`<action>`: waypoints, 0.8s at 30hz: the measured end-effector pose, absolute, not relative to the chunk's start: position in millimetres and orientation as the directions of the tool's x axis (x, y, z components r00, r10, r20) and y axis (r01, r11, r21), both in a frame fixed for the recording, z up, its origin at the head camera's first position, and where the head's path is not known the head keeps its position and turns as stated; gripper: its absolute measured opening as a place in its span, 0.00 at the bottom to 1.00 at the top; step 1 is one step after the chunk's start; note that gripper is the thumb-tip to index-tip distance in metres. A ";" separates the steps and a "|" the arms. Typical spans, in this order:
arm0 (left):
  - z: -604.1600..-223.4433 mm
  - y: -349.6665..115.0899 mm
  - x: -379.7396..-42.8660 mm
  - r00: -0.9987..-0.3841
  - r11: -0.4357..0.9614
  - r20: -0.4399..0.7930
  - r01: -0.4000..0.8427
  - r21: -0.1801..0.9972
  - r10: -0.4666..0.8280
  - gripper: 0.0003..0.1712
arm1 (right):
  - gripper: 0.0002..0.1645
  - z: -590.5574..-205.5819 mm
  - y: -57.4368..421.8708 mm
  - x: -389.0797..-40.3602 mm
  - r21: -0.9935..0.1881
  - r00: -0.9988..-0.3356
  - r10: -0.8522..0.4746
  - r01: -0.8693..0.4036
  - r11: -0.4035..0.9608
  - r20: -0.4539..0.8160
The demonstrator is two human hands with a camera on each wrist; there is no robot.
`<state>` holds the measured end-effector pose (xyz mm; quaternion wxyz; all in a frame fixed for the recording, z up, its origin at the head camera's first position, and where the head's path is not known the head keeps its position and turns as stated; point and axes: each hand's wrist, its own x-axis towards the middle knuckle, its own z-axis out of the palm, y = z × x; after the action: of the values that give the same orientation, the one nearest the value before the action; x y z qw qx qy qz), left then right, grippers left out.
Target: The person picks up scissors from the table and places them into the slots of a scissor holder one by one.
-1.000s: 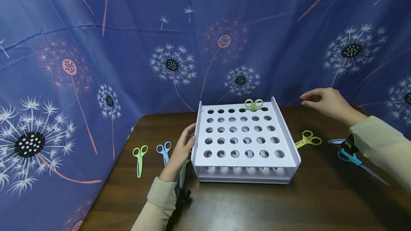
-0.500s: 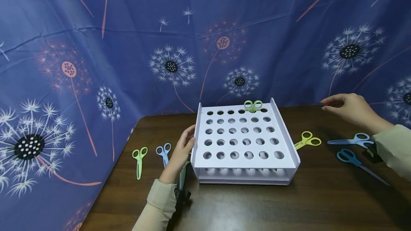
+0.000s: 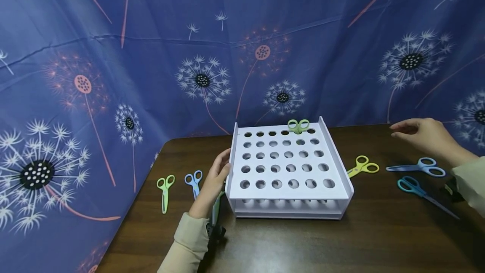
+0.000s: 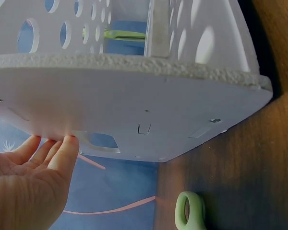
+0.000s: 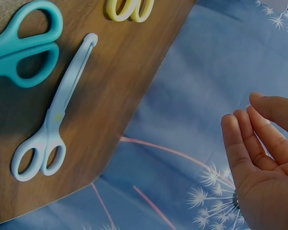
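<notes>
My left hand [image 3: 214,176] rests its fingers on the outer left wall of a white rack [image 3: 337,157] whose top plate has rows of round holes. In the left wrist view the fingertips [image 4: 69,141] touch that wall near a cutout. Green scissors [image 3: 299,130] stand in a back-row hole, loops up. My right hand [image 3: 428,138] hovers with loosely bent fingers and holds nothing. Below it lie light-blue scissors [image 3: 418,166] and teal scissors [image 3: 417,188], also seen in the right wrist view, where the light-blue scissors [image 5: 57,110] lie on the wood.
Yellow scissors [image 3: 363,166] lie against the rack's right side. To the left are green scissors [image 3: 164,186] and blue scissors [image 3: 194,182]. Another green pair [image 3: 216,207] is partly hidden behind the left wrist. A patterned blue cloth [image 3: 151,54] hangs behind the brown table [image 3: 288,247].
My right hand has moved to the right and slightly down, away from the rack, uncovering the light-blue scissors. My left hand and the rack stay put; the head view has tilted slightly.
</notes>
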<state>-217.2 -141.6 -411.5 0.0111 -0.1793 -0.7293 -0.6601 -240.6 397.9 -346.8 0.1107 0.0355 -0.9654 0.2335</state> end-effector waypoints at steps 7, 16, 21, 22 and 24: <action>-411.6 -142.8 -216.4 -0.935 0.074 0.248 0.275 0.959 0.253 0.28 | 0.22 -351.4 403.9 -234.7 -0.440 -0.977 -0.002 -0.099 0.893 0.215; -411.7 -142.8 -214.5 -0.937 0.067 0.242 0.266 0.962 0.253 0.28 | 0.20 -357.2 417.3 -229.0 -0.413 -0.975 0.011 -0.084 0.907 0.221; -410.9 -142.7 -213.8 -0.936 0.057 0.241 0.264 0.963 0.256 0.28 | 0.19 -357.7 423.8 -225.7 -0.383 -0.973 0.010 -0.082 0.920 0.232; -410.7 -142.7 -214.1 -0.936 0.056 0.242 0.265 0.963 0.256 0.28 | 0.19 -357.5 424.9 -225.1 -0.380 -0.972 0.014 -0.078 0.922 0.234; -410.3 -142.9 -214.7 -0.936 0.054 0.244 0.266 0.963 0.254 0.28 | 0.19 -356.9 426.8 -224.4 -0.378 -0.971 0.020 -0.073 0.923 0.237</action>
<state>-214.7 -142.9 -410.3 0.0045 -0.1790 -0.7258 -0.6642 -224.4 426.8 -356.9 0.1189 0.0138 -0.9733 0.1958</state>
